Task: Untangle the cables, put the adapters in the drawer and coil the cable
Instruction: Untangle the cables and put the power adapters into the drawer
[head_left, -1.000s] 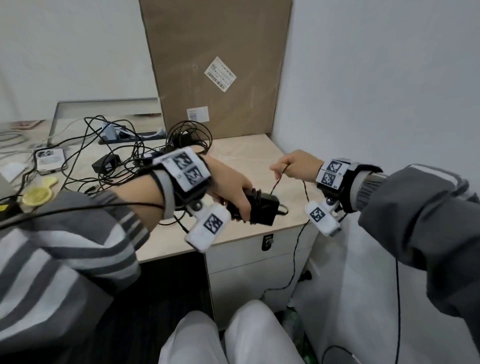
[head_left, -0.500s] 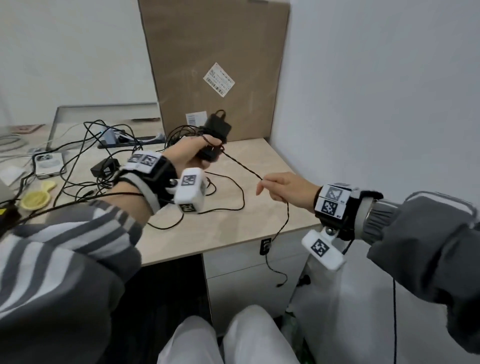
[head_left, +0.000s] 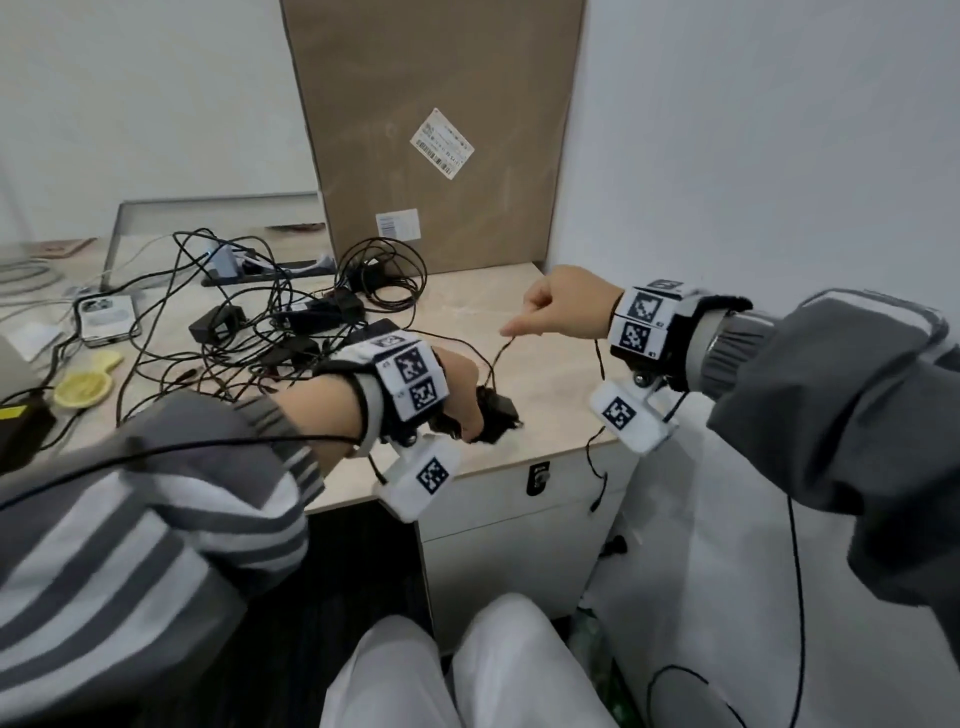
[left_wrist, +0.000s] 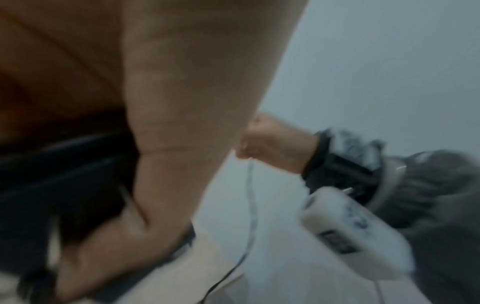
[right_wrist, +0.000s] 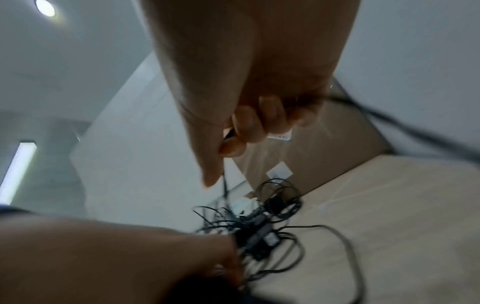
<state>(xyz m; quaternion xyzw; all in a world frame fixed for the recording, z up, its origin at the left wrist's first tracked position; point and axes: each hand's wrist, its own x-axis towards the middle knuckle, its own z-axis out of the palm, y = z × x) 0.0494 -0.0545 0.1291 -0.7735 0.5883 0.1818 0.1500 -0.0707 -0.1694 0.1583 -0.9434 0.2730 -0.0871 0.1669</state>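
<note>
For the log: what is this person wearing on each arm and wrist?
Both arms are in grey jacket sleeves with white stripes and ribbed cuffs. The left hand and right hand are bare. Each wrist carries a black strap with white blocks printed with black square-pattern tags, plus a white camera pod hanging below. Thin black wires trail from both rigs.

Head camera looks down over the desk (head_left: 519, 312); wrist cameras peer close along each hand, sharing the cable tangle (right_wrist: 259, 230).

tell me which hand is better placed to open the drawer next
Right, probably. The right hand only pinches the thin cable, easy to drop, while the left hand grips the adapter bound for the drawer.
</note>
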